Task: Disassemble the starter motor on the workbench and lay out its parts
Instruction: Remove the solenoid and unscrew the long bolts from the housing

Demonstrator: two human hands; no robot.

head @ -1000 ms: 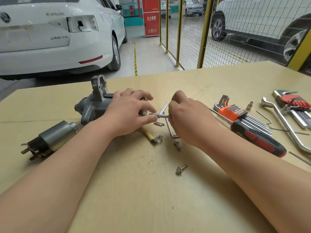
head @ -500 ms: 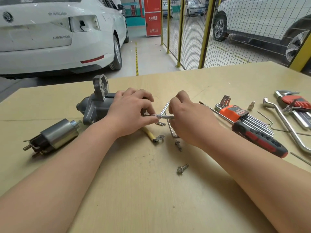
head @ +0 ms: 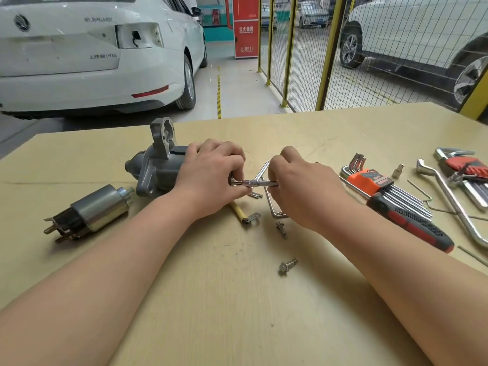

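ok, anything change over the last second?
Barely. The left hand and right hand still pinch the thin metal rod beside the motor; slightly more rod shows between them. The solenoid, loose bolts and hex keys stay put.

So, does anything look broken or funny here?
Yes. The white car behind the workbench has an empty hole where its tail light should sit. On the bench, two loose bolts lie scattered, but that fits taking the starter motor apart.
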